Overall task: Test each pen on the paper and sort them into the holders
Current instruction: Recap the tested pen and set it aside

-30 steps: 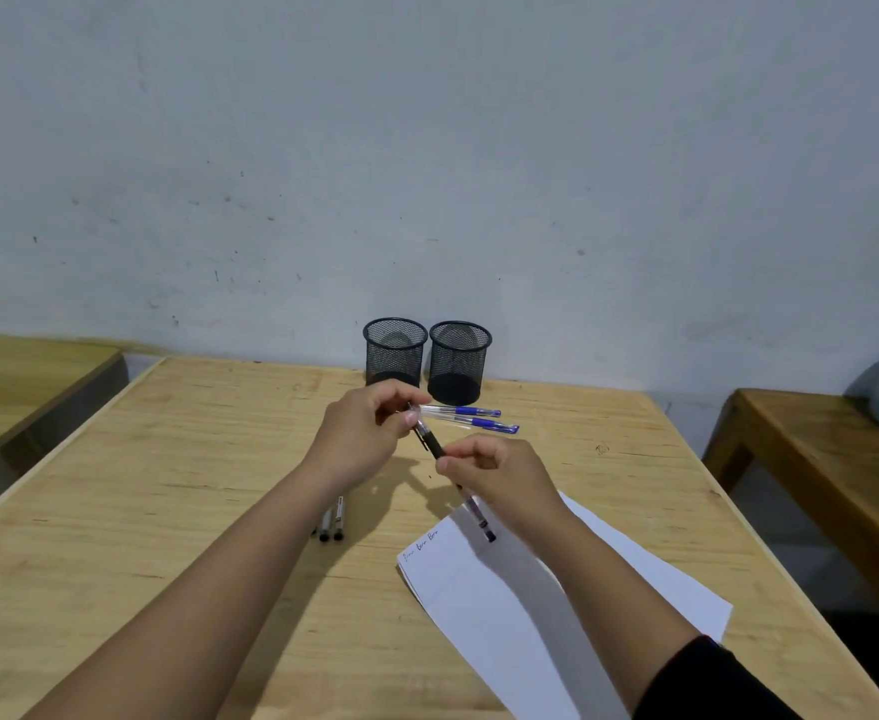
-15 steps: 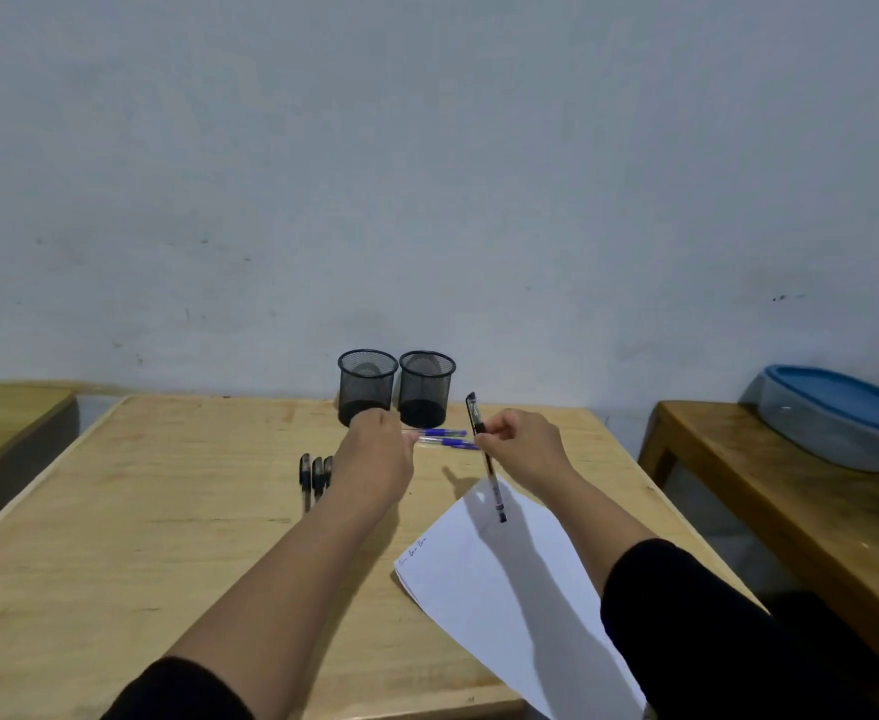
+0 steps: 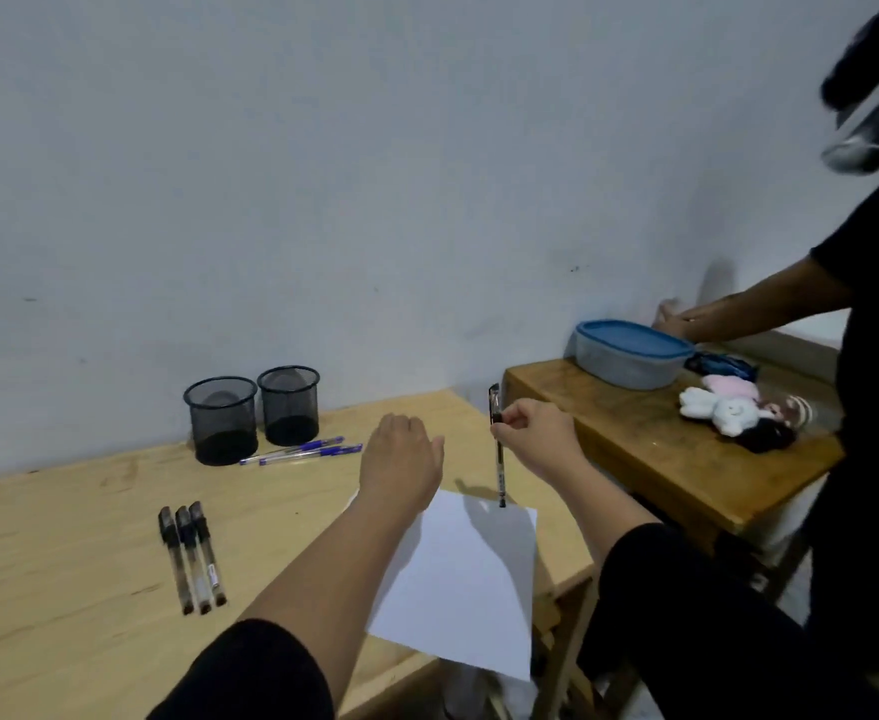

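A pale wooden worktop [image 3: 89, 553] fills the lower left of the frame, set against a plain grey-blue wall [image 3: 323, 174]. Two black mesh holders [image 3: 221, 420] [image 3: 289, 405] stand side by side near the wall, left of centre. Two blue pens [image 3: 302, 450] lie just in front of them, and three black pens [image 3: 191, 556] lie parallel at lower left. A white sheet of paper [image 3: 463, 584] overhangs the worktop's near right edge.

The left hand [image 3: 401, 459], centre frame, hovers palm down with fingers loosely extended and holds nothing. The right hand [image 3: 541, 439] pinches a black pen [image 3: 498, 449] near its upper end; the pen hangs almost vertical, its tip just above the paper's far edge.

At right, a darker wooden bench [image 3: 661, 459] carries a blue-lidded container [image 3: 632, 353] and a white and pink plush toy [image 3: 723, 407]. A second person in black [image 3: 874, 356] stands at the right edge. No writing or label is legible.
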### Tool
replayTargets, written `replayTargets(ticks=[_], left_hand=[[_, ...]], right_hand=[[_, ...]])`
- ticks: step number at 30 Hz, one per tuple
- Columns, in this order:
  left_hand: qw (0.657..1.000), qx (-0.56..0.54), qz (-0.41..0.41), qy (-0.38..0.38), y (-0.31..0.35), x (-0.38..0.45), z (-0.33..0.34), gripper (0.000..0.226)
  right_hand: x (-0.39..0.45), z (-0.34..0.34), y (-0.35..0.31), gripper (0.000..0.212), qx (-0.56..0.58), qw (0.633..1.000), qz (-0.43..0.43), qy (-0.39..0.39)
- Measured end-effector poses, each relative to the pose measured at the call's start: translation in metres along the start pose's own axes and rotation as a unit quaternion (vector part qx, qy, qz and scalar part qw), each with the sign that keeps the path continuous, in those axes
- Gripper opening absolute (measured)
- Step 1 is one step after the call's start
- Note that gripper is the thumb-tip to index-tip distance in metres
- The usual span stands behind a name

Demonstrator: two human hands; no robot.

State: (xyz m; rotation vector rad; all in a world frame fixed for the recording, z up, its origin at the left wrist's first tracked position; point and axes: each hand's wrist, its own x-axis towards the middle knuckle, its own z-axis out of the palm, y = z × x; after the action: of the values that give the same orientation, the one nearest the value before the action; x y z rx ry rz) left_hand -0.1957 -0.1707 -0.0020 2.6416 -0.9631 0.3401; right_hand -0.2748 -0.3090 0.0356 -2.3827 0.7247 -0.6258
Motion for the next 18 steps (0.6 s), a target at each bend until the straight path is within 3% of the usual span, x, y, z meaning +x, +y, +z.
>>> replayTargets(ticks=[8,18], left_hand=[[0.997,-0.027,0.066,-0.043,0.103,-0.016,0.035,0.046],[0.993,-0.023,0.053,-0.107,0.167,-0.044,0.113,0.038]], right_hand=[[-0.029,-0.054,0.077,0.015,0.057,0.995,0.07,0.042],[-0.087,-0.082,0.199,0.011,0.066,0.987,0.141,0.03]])
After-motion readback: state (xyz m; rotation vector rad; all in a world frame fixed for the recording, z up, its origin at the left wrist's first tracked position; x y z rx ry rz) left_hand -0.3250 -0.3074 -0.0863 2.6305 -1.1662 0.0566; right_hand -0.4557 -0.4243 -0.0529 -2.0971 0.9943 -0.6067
